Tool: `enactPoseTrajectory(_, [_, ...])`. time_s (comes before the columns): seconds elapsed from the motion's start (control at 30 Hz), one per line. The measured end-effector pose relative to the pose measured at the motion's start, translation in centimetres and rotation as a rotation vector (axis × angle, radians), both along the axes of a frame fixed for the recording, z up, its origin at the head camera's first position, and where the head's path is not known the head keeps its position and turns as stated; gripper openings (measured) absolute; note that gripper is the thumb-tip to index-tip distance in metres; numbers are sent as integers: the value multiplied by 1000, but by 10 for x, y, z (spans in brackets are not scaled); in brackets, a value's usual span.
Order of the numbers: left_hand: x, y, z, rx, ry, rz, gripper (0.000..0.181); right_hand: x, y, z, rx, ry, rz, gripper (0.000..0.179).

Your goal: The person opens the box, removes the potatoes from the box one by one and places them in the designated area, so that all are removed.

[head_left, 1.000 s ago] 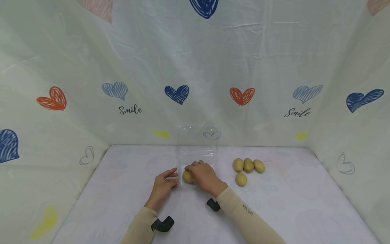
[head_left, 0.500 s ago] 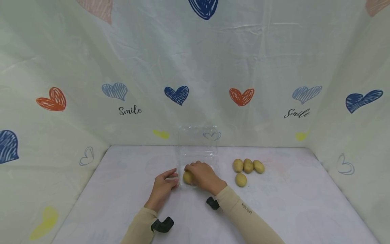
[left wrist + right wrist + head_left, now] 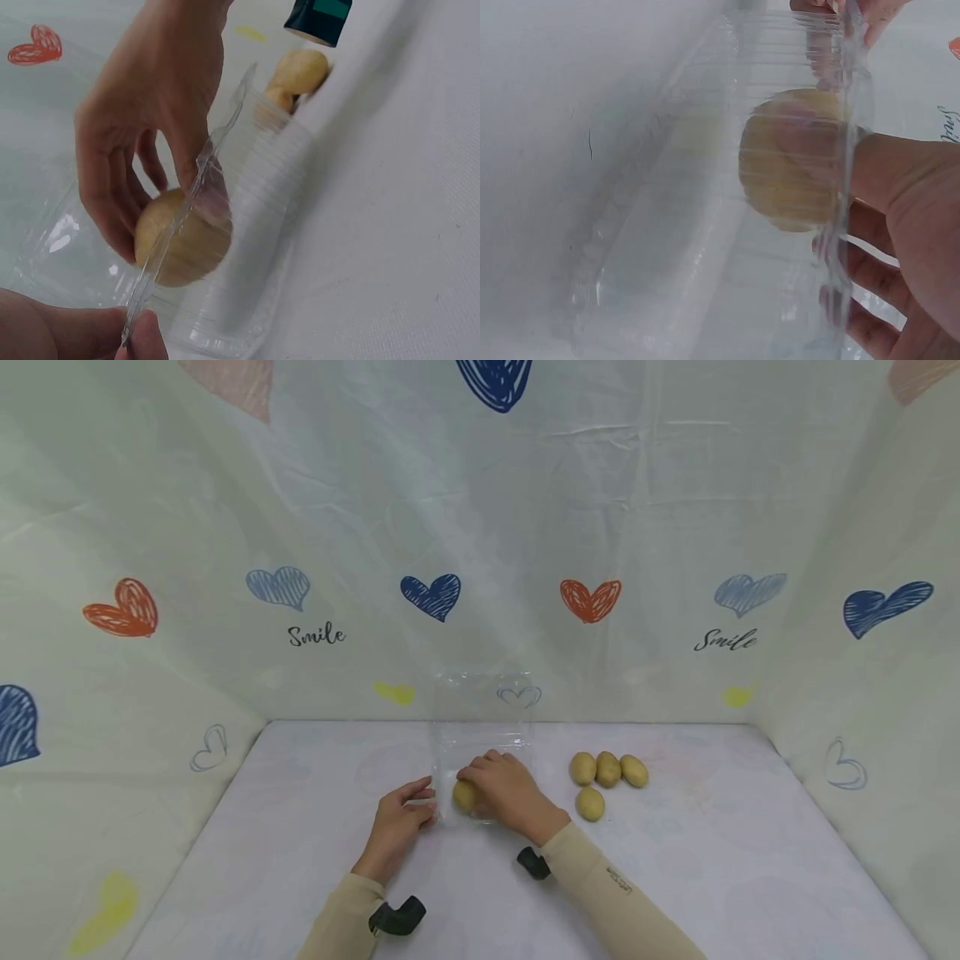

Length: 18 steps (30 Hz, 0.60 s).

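A clear plastic clamshell container (image 3: pixel 442 814) stands in the middle of the table, its lid (image 3: pixel 480 706) raised at the back. At its left rim my left hand (image 3: pixel 400 828) pinches the plastic edge between thumb and fingers, plain in the left wrist view. My right hand (image 3: pixel 516 797) reaches into the container and holds a yellow potato (image 3: pixel 465 796) by thumb and fingertips. Seen through the clear wall in the right wrist view, the potato (image 3: pixel 784 187) is inside the container; whether it touches the bottom I cannot tell.
Several more potatoes (image 3: pixel 608 770) lie on the white table (image 3: pixel 697 860) to the right of the container. A white curtain (image 3: pixel 495 510) printed with hearts encloses the back and sides. Dark camera mounts (image 3: pixel 397 917) stick out from both wrists.
The right hand and the potato in it have shifted slightly to the right inside the container. The left hand keeps its place at the rim. The head view has tilted a little.
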State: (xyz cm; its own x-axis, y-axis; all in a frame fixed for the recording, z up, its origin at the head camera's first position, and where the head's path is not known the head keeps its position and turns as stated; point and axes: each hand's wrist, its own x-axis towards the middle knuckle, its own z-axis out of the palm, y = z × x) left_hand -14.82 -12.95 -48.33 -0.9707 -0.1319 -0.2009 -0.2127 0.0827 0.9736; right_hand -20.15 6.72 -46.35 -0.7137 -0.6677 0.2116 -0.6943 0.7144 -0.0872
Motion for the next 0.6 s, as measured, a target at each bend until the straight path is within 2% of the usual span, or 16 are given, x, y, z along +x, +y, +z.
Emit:
enactPoseTrajectory(0.43, [-1,0,0,-15,-16,1,49,11,31,9,-112,70,5,52])
enactPoseTrajectory(0.6, [0,-1,-1,-6,4,-7,49,14,43,10,-177,85,6,53])
